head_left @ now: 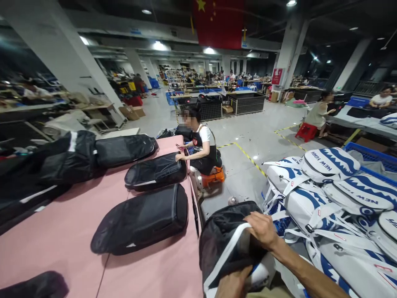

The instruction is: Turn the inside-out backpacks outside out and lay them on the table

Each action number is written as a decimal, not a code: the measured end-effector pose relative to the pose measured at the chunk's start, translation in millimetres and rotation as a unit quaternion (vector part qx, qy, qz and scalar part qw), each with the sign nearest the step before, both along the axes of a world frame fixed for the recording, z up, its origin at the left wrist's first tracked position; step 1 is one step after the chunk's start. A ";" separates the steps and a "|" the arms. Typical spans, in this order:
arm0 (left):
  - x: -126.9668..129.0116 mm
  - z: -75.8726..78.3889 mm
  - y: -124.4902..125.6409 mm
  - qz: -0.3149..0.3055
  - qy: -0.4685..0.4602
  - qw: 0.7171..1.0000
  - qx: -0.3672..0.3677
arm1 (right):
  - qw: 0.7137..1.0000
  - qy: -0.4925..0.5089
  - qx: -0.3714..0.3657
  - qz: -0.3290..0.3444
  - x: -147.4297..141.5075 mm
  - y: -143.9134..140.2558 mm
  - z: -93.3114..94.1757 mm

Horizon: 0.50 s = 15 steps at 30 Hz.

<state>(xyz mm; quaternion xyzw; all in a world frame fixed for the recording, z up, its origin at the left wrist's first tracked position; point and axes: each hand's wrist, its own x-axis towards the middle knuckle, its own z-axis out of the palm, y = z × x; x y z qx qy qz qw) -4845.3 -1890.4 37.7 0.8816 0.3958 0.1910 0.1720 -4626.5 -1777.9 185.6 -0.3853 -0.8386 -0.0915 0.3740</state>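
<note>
- Head view showed the right hand (262, 229) clenched over the top edge of a black mesh bag (226, 244), just off the near right corner of the pink table (62, 240).
- The left hand (232, 285) was pressed against the bag's underside at the bottom of the frame; only part of it showed, so I could not tell whether it gripped or merely propped.
- The bag looked soft and light, a limp shell that sagged between the two hands, with a white trim strip (228, 252) running down its face; that stiffer edging and the top rim seemed the surest places to take hold, since loose mesh would likely slip and bunch.
- On the table lay three flat black bags in clear wrapping: the nearest bag (142, 219) just left of the held one, a middle bag (155, 171) beyond it, and a far bag (124, 150) further back.
- A heap of dark bags (37, 169) covered the table's far left side.
- A seated co-worker (200, 147) at the table's far end had a hand on the middle bag.
- Right of the table, a pile of white and blue bags (328, 190) crowded close beside the held bag, leaving little room on that side.
</note>
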 end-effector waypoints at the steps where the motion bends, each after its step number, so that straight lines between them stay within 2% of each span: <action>1: 5.5 4.5 6.5 -0.011 -0.039 0.999 0.027 | 0.999 0.007 -0.003 -0.033 10.5 -2.4 3.6; 3: 12.2 20.9 23.1 -0.031 -0.123 0.985 0.118 | 0.996 0.017 -0.008 -0.089 26.3 -4.1 9.2; 5: 14.4 43.4 47.3 -0.013 -0.154 0.967 0.203 | 0.991 0.017 -0.012 -0.132 36.2 -0.3 12.3; 7: 15.5 63.9 79.5 0.062 -0.135 0.962 0.231 | 0.987 0.014 -0.008 -0.159 41.4 9.4 12.2; 9: 18.2 74.8 115.2 0.145 -0.117 0.960 0.206 | 0.985 0.017 -0.007 -0.170 43.4 24.2 8.3; 11: 21.7 73.7 148.4 0.179 -0.130 0.959 0.179 | 0.985 0.021 -0.013 -0.172 44.3 42.4 0.5; 15: 21.2 52.0 196.1 0.184 -0.193 0.949 0.169 | 0.984 0.016 -0.057 -0.169 49.1 84.7 -21.2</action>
